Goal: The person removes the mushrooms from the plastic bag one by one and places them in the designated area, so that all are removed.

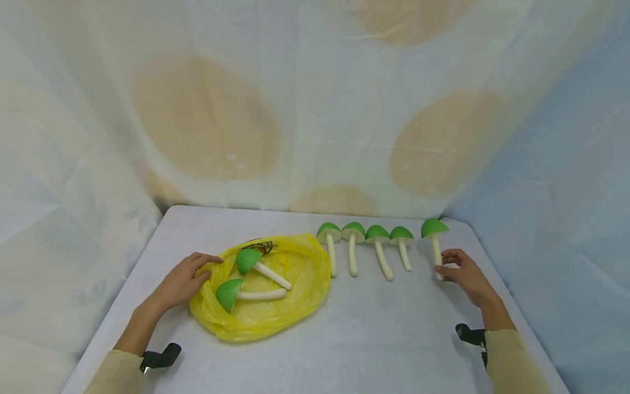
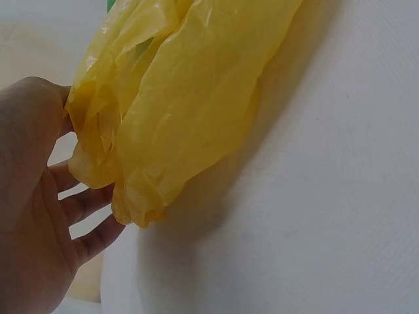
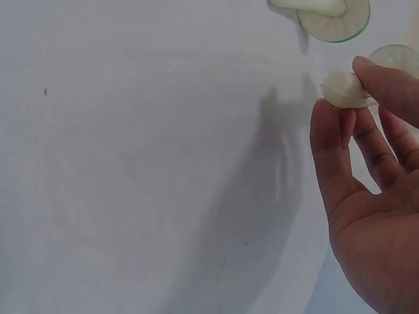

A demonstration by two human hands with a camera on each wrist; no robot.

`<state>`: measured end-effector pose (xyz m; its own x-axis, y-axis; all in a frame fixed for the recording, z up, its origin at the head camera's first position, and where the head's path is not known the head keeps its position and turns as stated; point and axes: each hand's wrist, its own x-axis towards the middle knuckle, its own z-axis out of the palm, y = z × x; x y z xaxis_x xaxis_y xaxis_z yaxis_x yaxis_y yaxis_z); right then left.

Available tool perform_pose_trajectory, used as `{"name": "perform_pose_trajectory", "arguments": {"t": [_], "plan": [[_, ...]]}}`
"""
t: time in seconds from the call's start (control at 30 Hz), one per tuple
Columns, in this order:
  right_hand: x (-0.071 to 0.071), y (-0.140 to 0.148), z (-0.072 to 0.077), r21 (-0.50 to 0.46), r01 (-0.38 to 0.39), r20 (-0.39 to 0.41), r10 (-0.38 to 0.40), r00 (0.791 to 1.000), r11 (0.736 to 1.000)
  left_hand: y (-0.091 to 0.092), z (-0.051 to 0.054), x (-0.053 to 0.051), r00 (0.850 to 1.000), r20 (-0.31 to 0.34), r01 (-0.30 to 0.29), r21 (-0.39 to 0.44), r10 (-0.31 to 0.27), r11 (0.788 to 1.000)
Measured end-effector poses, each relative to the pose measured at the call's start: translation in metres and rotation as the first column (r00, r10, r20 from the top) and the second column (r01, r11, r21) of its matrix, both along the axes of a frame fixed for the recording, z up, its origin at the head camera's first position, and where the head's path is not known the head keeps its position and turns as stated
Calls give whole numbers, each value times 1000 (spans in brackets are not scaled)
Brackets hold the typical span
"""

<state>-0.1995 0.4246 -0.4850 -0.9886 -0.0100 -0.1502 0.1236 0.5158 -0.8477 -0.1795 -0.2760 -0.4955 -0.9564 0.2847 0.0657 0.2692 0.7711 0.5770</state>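
Observation:
In the head view, my right hand (image 1: 465,276) pinches the lower stem of a green-capped mushroom (image 1: 434,228), cap away from me. The right wrist view shows the pale stem end (image 3: 342,89) between thumb and fingers of the right hand (image 3: 376,196). My left hand (image 1: 179,282) rests against the left rim of an open yellow bag (image 1: 300,312), fingers loosely spread. Two green-capped mushrooms (image 1: 228,295) lie in the bag. In the left wrist view, the left hand (image 2: 39,196) touches the crumpled yellow bag (image 2: 190,104), which partly hides its fingertips.
Several green-capped mushrooms stand in a row, stems toward me, between bag and right hand; the nearest to the bag is one mushroom (image 1: 328,232). They lie on a white-covered table (image 1: 374,339). Patterned cloth (image 1: 315,109) hangs behind and at both sides.

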Motion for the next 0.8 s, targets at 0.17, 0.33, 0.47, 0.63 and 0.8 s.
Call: {"name": "perform_pose_trajectory", "arguments": {"t": [0.17,0.33,0.47,0.63,0.8], "plan": [[-5,-2,-9,-15,4,8,-4,1000,1000,0,0,0,1000,-7,4,-6,-4,1000],[-8,-5,-15,29,1,27,-2,1000,1000,1,1,1,1000,0,3,-6,-3,1000],[-8,-5,-18,75,-11,46,7,999,997,2,1,1,1000,9,0,-6,0,1000],[-8,-12,-14,136,-24,67,15,998,990,3,3,2,1000,10,-5,-11,5,1000],[-8,-14,-13,180,-21,84,6,996,984,3,2,2,1000,10,-7,-10,7,1000]]}}
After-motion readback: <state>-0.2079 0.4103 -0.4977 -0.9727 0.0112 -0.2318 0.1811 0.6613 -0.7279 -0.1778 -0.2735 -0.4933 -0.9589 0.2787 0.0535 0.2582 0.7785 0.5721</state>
